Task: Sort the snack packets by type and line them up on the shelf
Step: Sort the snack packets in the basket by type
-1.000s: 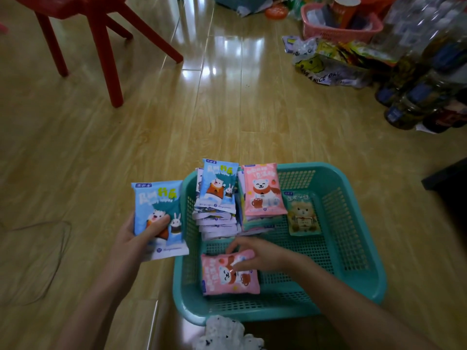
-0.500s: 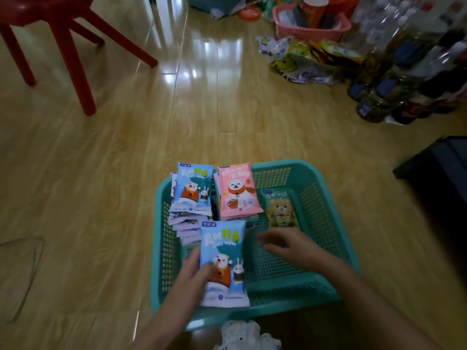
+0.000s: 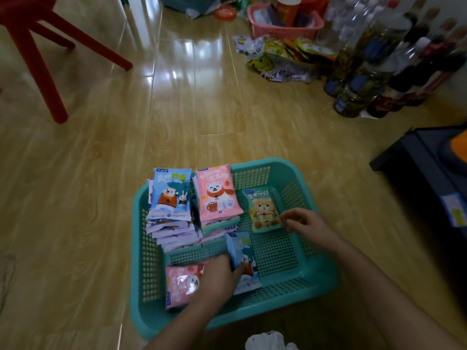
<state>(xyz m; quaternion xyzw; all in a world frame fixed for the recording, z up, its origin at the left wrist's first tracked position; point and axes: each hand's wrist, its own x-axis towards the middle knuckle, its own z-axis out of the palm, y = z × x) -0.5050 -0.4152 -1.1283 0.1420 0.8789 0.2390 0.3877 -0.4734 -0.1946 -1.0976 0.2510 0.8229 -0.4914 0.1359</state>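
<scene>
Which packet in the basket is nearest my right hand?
The green teddy-bear packet, lying alone beside the pink stack; the others are blue or pink.

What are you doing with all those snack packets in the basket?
A person is sorting snack packets in a teal plastic mesh basket on the wooden floor. The left hand grips a blue bear-and-rabbit packet beside a loose pink bear packet. The right hand reaches the edge of a green teddy-bear packet; a grip is unclear. A blue stack and a pink stack stand at the back.
</scene>
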